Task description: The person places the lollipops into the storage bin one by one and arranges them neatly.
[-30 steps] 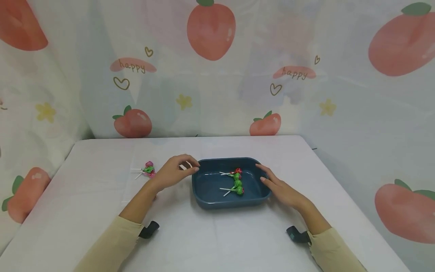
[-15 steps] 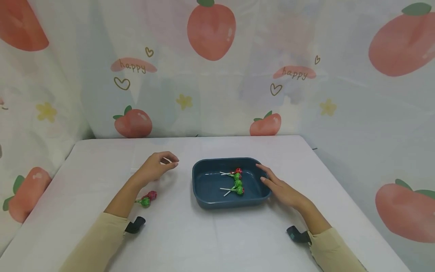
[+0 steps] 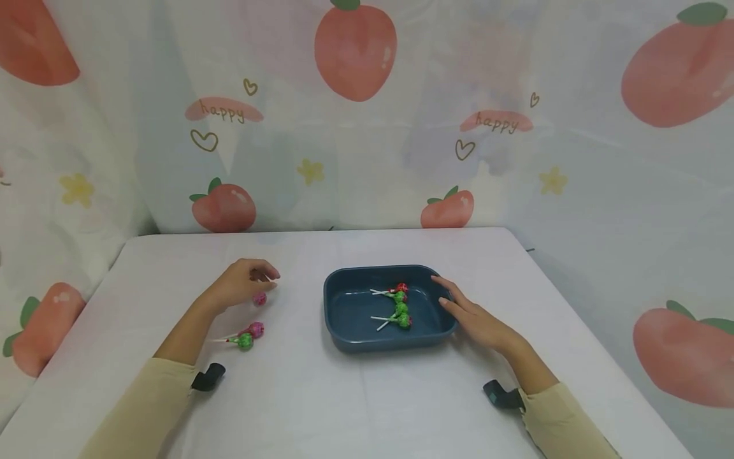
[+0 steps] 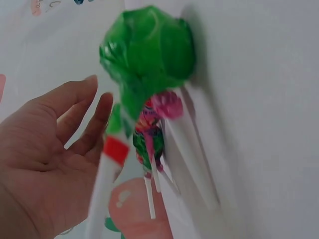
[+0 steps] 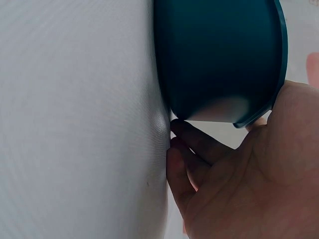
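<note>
My left hand (image 3: 241, 284), fingers loosely bent, is over the left part of the table and holds nothing. Beneath it shows a pink lollipop (image 3: 260, 298); a green lollipop (image 3: 245, 342) and another pink lollipop (image 3: 256, 329) lie nearer me. In the left wrist view, a green-wrapped lollipop (image 4: 149, 50) looms large, with more lollipops beyond, beside the relaxed fingers. A dark blue rectangular dish (image 3: 350, 341) stands mid-table with several red and green lollipops (image 3: 401, 309) inside. My right hand (image 3: 478, 322) holds the dish's right end, thumb over the rim and fingers low outside.
A white cloth covers the table (image 3: 355, 408). Behind and to the sides hangs a pale curtain (image 3: 378, 166) printed with peaches. A small black device (image 3: 209, 377) sits at the left sleeve, a similar one (image 3: 501, 395) at the right.
My left hand has moved left from the dish's left rim to above the loose lollipops, uncovering the pair nearest me. The right hand and the dish have stayed put.
</note>
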Tool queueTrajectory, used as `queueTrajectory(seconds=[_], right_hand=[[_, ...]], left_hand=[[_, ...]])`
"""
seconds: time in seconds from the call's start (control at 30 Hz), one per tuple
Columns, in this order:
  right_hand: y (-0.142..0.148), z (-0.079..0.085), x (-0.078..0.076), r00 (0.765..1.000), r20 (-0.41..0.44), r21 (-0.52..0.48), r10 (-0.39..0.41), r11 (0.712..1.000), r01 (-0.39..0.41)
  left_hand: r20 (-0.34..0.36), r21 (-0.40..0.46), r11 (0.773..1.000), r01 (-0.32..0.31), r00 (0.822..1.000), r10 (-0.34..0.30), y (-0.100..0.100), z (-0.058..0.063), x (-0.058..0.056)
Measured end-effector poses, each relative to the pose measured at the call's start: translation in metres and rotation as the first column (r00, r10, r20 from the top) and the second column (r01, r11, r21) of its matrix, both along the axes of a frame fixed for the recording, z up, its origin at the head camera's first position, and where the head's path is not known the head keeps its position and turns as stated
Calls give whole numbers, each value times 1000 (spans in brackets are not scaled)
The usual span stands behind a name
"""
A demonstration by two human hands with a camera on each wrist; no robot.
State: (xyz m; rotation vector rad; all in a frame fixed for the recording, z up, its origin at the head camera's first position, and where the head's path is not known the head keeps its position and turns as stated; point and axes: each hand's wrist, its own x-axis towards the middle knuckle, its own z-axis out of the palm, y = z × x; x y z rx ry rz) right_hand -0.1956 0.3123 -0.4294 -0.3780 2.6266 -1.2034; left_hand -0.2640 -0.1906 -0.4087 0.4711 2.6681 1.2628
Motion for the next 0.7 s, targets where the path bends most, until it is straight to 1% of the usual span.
queueTrajectory(seconds=[0.1,0.2,0.47,0.57,0.7], right_hand=[[0,0,-1,1000,0,5,0,1000,0],[1,0,-1,1000,-1,8,-1,1000,1],[-1,-1,-1,1000,6,4,-7,1000,7],[-1,-1,-1,1000,1,4,-6,1000,6],[-2,-1,-1,1000,-3,5,-3,1000,3]], left_hand=[[3,-3,999,32,999,-32,-8,-1,0],[-5,-5,999,45,999,-45,-15,-3,0],[-33,-43,998,50,998,-51,-28,-6,2],[-45,-57,997,43,998,-45,-30,-7,4],[-74,-92,994,57,995,-64,-31,-7,4]])
